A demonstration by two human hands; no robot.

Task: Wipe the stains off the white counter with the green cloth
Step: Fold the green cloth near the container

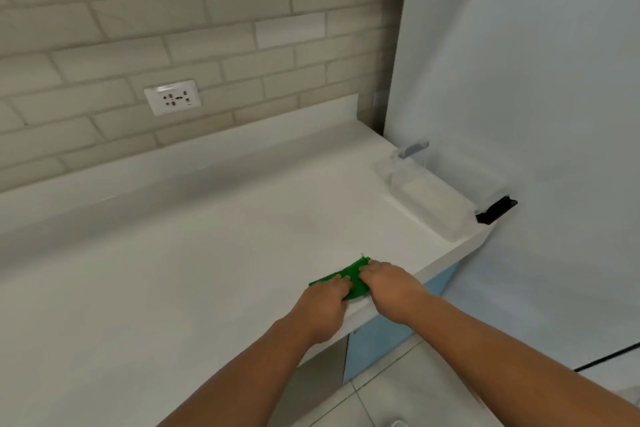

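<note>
The cloth (354,274) is lying on the counter (173,270), close to its near edge and toward the right end. It is showing bright green, gathered into a small flat strip running from near left to far right, with a ragged tip poking out at the far corner. Two hands are covering most of it. The left hand (325,302) is resting on its near left part, fingers stretched flat and pressing down, gripping nothing. The right hand (391,286) is touching its right side with bent fingers; whether they are pinching the fabric I cannot tell. A clear box (429,198) is sitting far right on the counter, well apart from the cloth.
</note>
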